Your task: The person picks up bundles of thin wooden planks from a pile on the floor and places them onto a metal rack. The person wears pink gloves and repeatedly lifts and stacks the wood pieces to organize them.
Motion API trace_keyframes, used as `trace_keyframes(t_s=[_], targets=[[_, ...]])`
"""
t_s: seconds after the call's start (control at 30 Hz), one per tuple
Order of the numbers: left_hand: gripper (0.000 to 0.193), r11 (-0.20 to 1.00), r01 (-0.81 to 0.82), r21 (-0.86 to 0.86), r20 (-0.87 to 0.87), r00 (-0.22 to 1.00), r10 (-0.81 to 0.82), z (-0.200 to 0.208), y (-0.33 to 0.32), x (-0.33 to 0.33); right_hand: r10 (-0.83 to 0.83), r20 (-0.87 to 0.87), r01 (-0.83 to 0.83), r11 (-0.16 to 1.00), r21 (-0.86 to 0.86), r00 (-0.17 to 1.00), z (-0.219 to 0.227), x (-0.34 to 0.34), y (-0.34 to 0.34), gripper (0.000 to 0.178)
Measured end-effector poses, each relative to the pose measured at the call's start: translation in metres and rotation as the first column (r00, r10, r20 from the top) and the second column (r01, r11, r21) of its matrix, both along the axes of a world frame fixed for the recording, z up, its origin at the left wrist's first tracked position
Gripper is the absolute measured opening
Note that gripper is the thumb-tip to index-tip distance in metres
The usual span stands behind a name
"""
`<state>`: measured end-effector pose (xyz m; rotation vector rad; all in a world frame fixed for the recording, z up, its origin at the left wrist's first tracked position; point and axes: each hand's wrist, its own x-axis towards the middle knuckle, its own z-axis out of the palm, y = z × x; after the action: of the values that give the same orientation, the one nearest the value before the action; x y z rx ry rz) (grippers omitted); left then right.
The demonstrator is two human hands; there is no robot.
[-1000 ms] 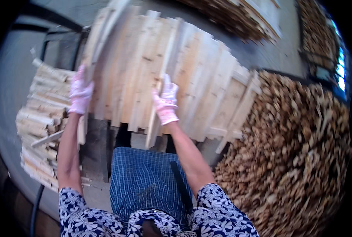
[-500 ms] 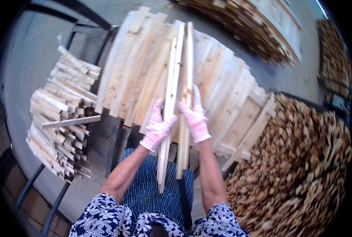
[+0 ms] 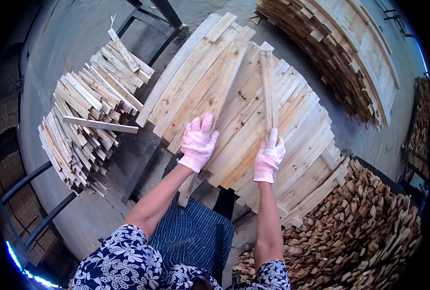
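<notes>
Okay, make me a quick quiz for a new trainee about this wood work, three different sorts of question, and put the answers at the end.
1. True or false: the left hand and the right hand both wear gloves.

2. What lies across the pile of slats on the person's left?
A) a rope
B) a single slat
C) a hammer

3. Fill in the blank: the right hand touches a long wooden ____.

Key: 1. True. 2. B. 3. Board.
</notes>
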<state>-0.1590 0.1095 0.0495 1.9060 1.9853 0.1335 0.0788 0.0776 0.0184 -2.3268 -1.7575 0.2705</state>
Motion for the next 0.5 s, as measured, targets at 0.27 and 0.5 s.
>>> trace_keyframes(t_s=[0.27,0.5], targets=[[0.095,0.879,-0.301,-0.371,0.199,0.898,0.392,-0.007,0.042,-0.004,0.092,-0.098,-0.096,0.995,-0.039,0.991,0.005,0.007,0.027,0.069],[0.07,0.603,-0.289,-0.743,0.626,0.017,0.779,0.063,-0.051,-0.08,0.53,-0.039,-0.524,0.845,0.111,0.847,0.057,0.02,0.191,0.072]])
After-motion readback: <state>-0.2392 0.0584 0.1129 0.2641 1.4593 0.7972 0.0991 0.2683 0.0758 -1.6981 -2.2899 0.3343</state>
